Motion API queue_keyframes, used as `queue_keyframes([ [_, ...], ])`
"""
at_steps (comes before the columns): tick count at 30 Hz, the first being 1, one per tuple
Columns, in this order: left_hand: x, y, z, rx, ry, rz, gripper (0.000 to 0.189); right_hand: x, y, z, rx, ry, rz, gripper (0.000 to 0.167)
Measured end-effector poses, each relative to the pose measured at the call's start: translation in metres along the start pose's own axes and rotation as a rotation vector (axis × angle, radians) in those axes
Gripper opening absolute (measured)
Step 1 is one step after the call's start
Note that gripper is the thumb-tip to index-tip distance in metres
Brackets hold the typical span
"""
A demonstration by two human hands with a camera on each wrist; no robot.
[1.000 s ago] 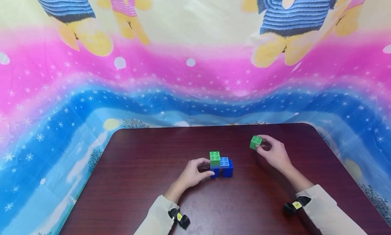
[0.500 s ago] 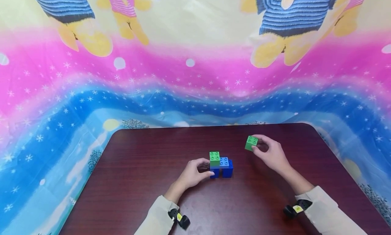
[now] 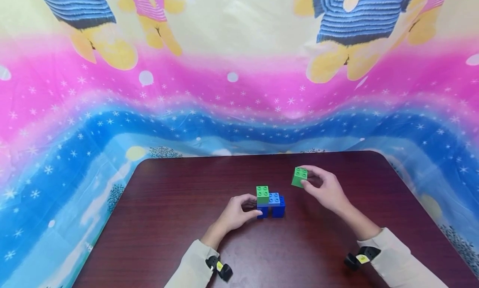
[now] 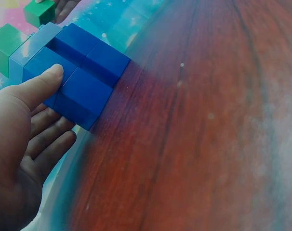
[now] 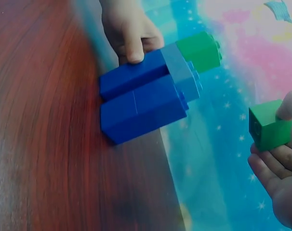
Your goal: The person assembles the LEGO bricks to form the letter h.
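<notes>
My left hand (image 3: 235, 213) grips the left side of a small toy-brick structure standing on the table. Its two stacks of dark blue bricks (image 5: 146, 103) stand side by side. Across them lies a light blue brick (image 3: 274, 198), with a green brick (image 3: 262, 194) on its left end. In the left wrist view the thumb presses on a dark blue brick (image 4: 86, 98). To the right and a little behind, my right hand (image 3: 326, 190) pinches a second green brick (image 3: 299, 177) between thumb and fingers, raised above the table, studs up.
The dark reddish-brown table (image 3: 179, 180) has rounded far corners. Behind it hangs a printed cloth (image 3: 232, 105) in pink, blue and cream. Each wrist wears a black strap with a small camera (image 3: 218, 267).
My right hand has moved left with its green brick, closer to the structure. The left hand and the structure have stayed in place.
</notes>
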State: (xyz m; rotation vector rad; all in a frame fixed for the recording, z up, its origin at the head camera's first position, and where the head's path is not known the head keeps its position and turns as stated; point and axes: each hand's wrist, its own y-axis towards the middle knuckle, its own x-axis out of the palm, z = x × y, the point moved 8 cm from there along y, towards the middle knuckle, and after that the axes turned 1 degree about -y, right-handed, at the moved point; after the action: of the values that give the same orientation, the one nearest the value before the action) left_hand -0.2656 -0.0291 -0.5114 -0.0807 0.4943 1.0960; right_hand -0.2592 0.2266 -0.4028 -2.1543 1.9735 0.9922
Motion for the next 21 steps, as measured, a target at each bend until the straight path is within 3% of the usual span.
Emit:
queue_keyframes([
  [21, 0.001, 0.001, -0.002, 0.000, -0.009, -0.002, 0.031, 0.042, 0.002, -0.049, -0.119, 0.000, -0.114, 0.046],
])
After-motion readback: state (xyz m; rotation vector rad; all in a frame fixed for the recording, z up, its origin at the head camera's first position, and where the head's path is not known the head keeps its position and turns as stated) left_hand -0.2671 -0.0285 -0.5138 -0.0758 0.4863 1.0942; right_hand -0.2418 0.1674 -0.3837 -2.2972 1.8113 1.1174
